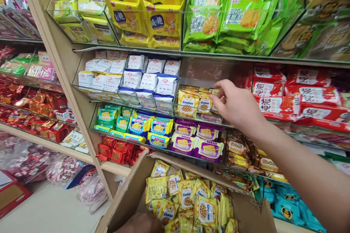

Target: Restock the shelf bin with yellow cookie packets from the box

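My right hand (237,105) reaches into a clear shelf bin (195,111), its fingers loosely bent and apart. The fingertips are right beside a row of small yellow cookie packets (187,102) standing in that bin; no packet shows within the grasp. Below the shelves, an open cardboard box (248,204) holds a loose heap of the same yellow cookie packets (206,211). My left hand (142,222) is low inside the box at its left side, against the packets. It is in shadow and cut off by the frame's bottom edge, so its fingers are hidden.
Clear dividers split the shelves into bins. White biscuit packs (149,82) lie left of the cookie bin, red packs (314,96) to its right, purple packs (195,140) beneath. Yellow packs (164,16) and green packs (237,18) fill the shelf above. Plastic bags (91,189) lie on the floor.
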Tool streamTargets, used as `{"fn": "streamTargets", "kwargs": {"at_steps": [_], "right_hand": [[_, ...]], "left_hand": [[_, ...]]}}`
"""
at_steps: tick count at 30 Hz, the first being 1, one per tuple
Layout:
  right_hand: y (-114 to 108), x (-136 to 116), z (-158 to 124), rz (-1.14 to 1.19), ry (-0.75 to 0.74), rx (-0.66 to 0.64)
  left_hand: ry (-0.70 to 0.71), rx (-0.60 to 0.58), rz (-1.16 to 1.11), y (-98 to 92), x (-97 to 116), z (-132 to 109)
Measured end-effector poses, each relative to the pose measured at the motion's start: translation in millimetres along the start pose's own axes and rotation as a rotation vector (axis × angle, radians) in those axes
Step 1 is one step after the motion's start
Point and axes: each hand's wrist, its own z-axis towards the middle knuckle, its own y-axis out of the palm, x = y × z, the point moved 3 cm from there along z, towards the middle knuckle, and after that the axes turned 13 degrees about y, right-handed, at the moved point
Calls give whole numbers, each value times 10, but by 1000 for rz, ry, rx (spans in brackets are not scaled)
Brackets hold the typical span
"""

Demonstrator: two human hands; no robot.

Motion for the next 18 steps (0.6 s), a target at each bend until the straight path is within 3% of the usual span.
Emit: {"fn": "streamTargets", "kwargs": {"at_steps": [2,4,7,9,11,13,18], "right_hand": [[-46,7,-545,188,-142,29],[98,54,-1175,320,-228,-114],[593,190,-2059,470,-30,-600],[893,256,-2472,657,232,-793],[1079,266,-2685,922,500,-860],[1155,233,-2722,1139,676,-870],[1133,214,-2547,1371,1015,-694]], "left_hand": [[53,-44,49,-48,105,-8],[70,-37,47,-134,198,-14],[25,59,-77,-330,329,-4],[-19,158,-299,-457,426,58],[-17,282,-595,-546,542,188],[18,382,-804,-578,661,359],[28,616,-995,-509,892,634]]}}
